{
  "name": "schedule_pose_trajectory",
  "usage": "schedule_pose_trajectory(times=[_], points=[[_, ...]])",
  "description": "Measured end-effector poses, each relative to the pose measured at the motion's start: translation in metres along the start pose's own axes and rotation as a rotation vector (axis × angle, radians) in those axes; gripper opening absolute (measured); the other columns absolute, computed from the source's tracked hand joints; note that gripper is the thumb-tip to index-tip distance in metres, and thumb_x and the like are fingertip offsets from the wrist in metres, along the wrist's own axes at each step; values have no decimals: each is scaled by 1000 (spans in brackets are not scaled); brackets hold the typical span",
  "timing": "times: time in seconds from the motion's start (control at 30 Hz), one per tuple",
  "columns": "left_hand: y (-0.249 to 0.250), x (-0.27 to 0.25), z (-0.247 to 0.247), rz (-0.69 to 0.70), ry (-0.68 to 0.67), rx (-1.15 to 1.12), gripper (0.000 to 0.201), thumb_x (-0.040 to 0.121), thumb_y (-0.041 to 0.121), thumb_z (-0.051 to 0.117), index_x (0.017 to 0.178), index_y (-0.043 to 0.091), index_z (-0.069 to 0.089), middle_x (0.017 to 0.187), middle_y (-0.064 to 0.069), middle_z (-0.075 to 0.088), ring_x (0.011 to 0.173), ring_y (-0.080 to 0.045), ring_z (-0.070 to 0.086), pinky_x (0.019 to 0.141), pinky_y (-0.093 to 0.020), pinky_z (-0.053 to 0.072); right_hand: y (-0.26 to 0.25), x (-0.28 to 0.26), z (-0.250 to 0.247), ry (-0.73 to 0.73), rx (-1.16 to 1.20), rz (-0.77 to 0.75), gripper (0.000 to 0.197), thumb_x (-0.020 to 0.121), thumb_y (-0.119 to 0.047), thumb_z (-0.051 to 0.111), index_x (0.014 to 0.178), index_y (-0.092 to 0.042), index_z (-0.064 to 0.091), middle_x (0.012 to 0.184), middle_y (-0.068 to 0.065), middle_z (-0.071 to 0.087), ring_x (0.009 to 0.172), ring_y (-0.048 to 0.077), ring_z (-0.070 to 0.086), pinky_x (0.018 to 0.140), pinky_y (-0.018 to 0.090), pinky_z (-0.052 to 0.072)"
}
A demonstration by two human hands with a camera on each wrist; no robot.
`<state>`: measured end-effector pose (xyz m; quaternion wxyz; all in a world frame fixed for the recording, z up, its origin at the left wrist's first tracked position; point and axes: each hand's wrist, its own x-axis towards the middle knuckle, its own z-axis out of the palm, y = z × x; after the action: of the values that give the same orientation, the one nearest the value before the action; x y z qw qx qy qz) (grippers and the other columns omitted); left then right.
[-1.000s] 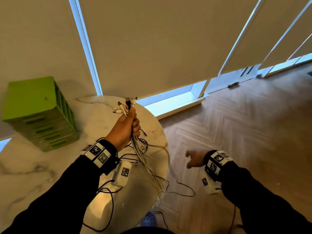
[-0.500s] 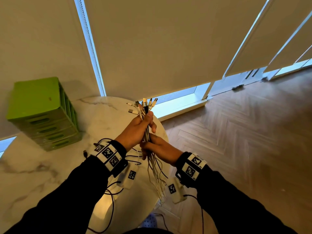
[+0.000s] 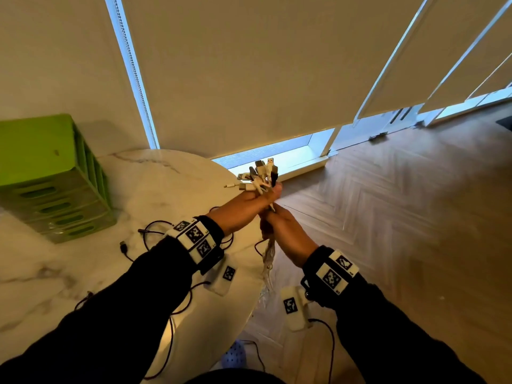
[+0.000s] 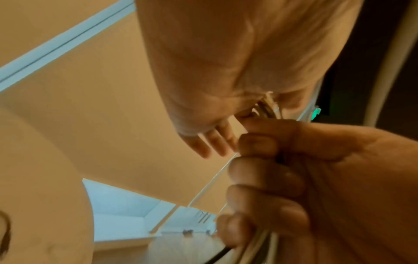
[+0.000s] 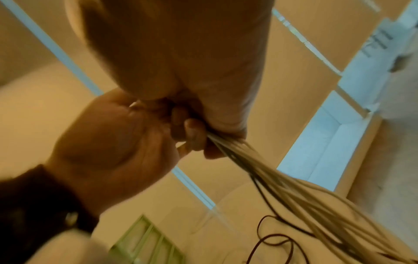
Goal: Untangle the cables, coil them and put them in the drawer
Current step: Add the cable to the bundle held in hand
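Round marble tabletop (image 3: 155,189) beside lowered blinds (image 3: 249,65), herringbone wood floor (image 3: 401,217). Green drawer unit (image 3: 52,184) at tabletop's far left; loose dark cables (image 3: 149,234) lie on it. White cable bundle (image 3: 264,178) held upright over the tabletop's edge, plugs pointing up, strands hanging down. Left hand (image 3: 243,203) grips it just below the plugs, fingers curled round. Right hand (image 3: 279,228) grips directly beneath, fingers (image 4: 260,178) wrapped tight.

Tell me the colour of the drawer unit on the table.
Bright green: the drawer unit shows best in the head view, at the table's left.
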<state>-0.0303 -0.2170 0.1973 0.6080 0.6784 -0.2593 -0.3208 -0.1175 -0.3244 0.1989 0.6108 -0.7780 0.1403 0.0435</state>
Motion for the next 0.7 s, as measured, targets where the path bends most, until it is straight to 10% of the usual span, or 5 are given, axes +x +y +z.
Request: schedule_pose_trajectory(times=[0.23, 0.4, 0.47, 0.6, 0.7], points=[[-44, 7, 30, -162, -598, 375, 31, 88, 41, 75, 114, 41, 59, 131, 14, 57, 123, -6, 51, 114, -34, 35, -10, -25, -47, -76, 506, -1, 26, 92, -19, 46, 69, -18, 34, 63, 0, 24, 59, 16, 21, 65, 34, 26], [-67, 33, 43, 350, -20, 623, 11, 101, 27, 57, 98, 19, 63, 95, 1, 61, 86, -17, 56, 78, -35, 47, -20, -39, -77, -119, 629, -95, 28, 96, -20, 40, 68, -17, 37, 61, 4, 32, 65, 24, 44, 89, 43, 42], [-64, 34, 52, 288, 75, 534, 14, 101, 32, 56, 96, 21, 49, 88, 1, 63, 76, -20, 58, 68, -32, 43, -24, -37, -87, -30, 678, -101, 31, 98, -21, 40, 67, -17, 37, 60, 3, 30, 62, 24, 44, 97, 48, 44], [-55, 18, 90, -26, -184, 406, 33, 95, 55, 54, 107, 27, 40, 73, -6, 68, 47, -14, 57, 46, -28, 49, -31, -21, -97, 162, 732, -30, 36, 99, -20, 37, 63, -20, 32, 52, -5, 20, 47, 14, 16, 56, 31, 30], [-57, 10, 88, 29, -344, 312, 33, 96, 50, 59, 111, 28, 38, 90, -4, 71, 64, -17, 68, 60, -36, 57, -31, -11, -98, 178, 577, 17, 37, 98, -18, 37, 62, -21, 32, 51, -5, 20, 46, 13, 14, 51, 30, 22]])
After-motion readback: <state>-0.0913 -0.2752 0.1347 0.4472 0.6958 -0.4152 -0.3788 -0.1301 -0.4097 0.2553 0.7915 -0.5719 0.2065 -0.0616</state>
